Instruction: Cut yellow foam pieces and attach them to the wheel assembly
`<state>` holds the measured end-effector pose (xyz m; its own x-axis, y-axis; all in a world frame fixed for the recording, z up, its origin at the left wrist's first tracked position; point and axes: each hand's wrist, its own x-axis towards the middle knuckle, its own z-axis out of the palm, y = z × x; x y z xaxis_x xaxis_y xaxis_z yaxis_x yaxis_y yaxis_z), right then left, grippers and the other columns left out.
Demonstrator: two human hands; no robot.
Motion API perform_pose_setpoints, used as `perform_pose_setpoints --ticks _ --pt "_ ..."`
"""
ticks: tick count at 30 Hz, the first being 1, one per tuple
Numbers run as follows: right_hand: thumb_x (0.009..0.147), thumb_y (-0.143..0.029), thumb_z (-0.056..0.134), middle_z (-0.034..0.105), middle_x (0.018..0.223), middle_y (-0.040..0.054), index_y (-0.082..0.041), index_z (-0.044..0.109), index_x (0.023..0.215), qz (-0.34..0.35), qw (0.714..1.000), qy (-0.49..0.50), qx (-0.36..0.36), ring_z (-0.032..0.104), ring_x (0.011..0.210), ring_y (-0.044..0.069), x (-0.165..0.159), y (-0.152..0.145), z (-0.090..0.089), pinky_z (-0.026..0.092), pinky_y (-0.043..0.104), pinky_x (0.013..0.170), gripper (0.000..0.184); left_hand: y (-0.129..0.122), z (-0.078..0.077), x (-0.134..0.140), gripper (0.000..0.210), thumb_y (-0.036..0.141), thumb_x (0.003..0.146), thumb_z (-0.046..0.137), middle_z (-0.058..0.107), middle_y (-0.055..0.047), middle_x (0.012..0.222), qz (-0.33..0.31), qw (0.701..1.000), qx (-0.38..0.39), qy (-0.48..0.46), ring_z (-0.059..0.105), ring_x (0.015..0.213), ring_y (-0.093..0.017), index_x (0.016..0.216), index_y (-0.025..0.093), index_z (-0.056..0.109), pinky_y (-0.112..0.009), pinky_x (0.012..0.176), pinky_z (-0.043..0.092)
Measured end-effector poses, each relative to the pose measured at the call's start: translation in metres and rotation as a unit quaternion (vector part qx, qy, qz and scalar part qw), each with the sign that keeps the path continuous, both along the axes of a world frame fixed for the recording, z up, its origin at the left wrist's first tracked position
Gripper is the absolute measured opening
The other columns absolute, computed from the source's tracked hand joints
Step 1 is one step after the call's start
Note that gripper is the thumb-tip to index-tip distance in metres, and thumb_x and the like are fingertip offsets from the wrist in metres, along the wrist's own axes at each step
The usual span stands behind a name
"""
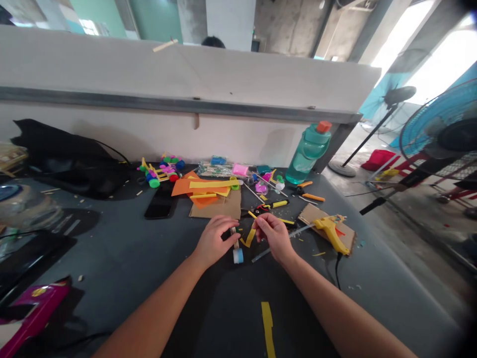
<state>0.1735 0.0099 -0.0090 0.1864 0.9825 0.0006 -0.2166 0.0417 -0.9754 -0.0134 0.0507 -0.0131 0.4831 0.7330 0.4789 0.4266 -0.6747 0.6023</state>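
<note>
Although it is close enough to reach, the phone [160,203] lies beyond and left of the left hand [213,241], apparently parked aside on the desk [149,271]. Straight beyond the left fingers, orange paper [182,187] overlaps a card [199,211], probably stacked to save room. The left fingers curl narrowly about a stick [236,244], perhaps steadying it; whether they press on it I cannot tell. A cap [238,256] sits at its near end, just below the thumb. The right hand [275,237] pinches a yellow strip [252,215] between its fingertips, the end jutting leftward, likely to leave that end free. Just beneath those fingertips lies a bent strip [251,237]; a loose strip [267,323] lies well in front of both hands. Beyond the right fingers, a bottle [303,161] stands upright, seemingly out of harm's way. To their right, the glue gun [331,231] rests on another card [349,236], perhaps to spare the desk drips. Counted: one phone, one stick, one cap, three yellow strips around the hands, one bottle, one glue gun, two cards.
</note>
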Motion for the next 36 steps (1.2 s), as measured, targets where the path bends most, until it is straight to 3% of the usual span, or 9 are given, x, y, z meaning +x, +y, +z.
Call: perform_pose_setpoints --ticks 7,12,20,23,29,36 --pt "0.076 -0.035 0.065 0.060 0.063 -0.0022 -0.019 0.062 0.079 -0.032 0.994 -0.105 0.024 0.051 0.047 0.010 0.000 -0.002 -0.013 0.044 0.022 0.044 0.016 0.008 -0.010 0.003 0.015 0.028 0.086 0.058 0.071 -0.005 0.103 -0.057 0.998 0.029 0.029 0.059 0.103 -0.021 0.092 0.023 0.071 -0.041 0.092 0.047" --pt "0.076 -0.031 0.065 0.055 0.056 -0.0041 -0.020 0.062 0.080 -0.042 0.987 -0.152 0.025 0.051 0.046 0.010 -0.002 -0.006 -0.015 0.044 0.022 0.045 0.012 0.007 -0.008 0.003 0.018 0.028 0.088 0.054 0.071 -0.005 0.103 -0.070 0.997 0.001 0.037 0.060 0.103 -0.020 0.094 0.024 0.071 -0.039 0.092 0.048" --pt "0.079 -0.033 0.063 0.059 0.063 -0.0017 -0.021 0.064 0.082 -0.043 0.974 -0.220 0.041 0.052 0.050 0.011 -0.005 -0.012 -0.014 0.044 0.022 0.047 0.012 0.009 -0.009 0.002 0.015 0.026 0.086 0.056 0.071 -0.004 0.101 -0.084 0.996 -0.018 0.034 0.060 0.104 -0.019 0.089 0.024 0.070 -0.038 0.093 0.047" --pt "0.079 -0.032 0.062 0.060 0.065 -0.0013 -0.021 0.064 0.082 -0.047 0.971 -0.228 0.044 0.052 0.051 0.011 -0.005 -0.013 -0.015 0.044 0.023 0.048 0.011 0.007 -0.008 0.000 0.017 0.018 0.083 0.055 0.070 -0.005 0.104 -0.081 0.996 -0.029 0.017 0.060 0.104 -0.019 0.092 0.022 0.069 -0.037 0.095 0.047" --pt "0.079 -0.031 0.062 0.060 0.066 -0.0010 -0.021 0.064 0.082 -0.055 0.966 -0.249 0.050 0.052 0.051 0.012 -0.004 -0.014 -0.014 0.044 0.024 0.050 0.010 0.002 -0.004 -0.004 0.055 -0.002 0.068 0.040 0.065 -0.003 0.115 -0.050 0.996 -0.067 -0.010 0.058 0.109 -0.018 0.111 0.023 0.062 -0.037 0.099 0.045" --pt "0.081 -0.029 0.060 0.061 0.067 -0.0008 -0.022 0.066 0.087 -0.066 0.963 -0.253 0.064 0.053 0.051 0.012 -0.003 -0.015 -0.014 0.045 0.024 0.049 0.011 0.003 0.004 -0.008 0.041 0.003 0.073 0.043 0.068 -0.004 0.107 -0.018 0.998 -0.041 -0.035 0.059 0.105 -0.019 0.102 0.021 0.066 -0.037 0.096 0.046"
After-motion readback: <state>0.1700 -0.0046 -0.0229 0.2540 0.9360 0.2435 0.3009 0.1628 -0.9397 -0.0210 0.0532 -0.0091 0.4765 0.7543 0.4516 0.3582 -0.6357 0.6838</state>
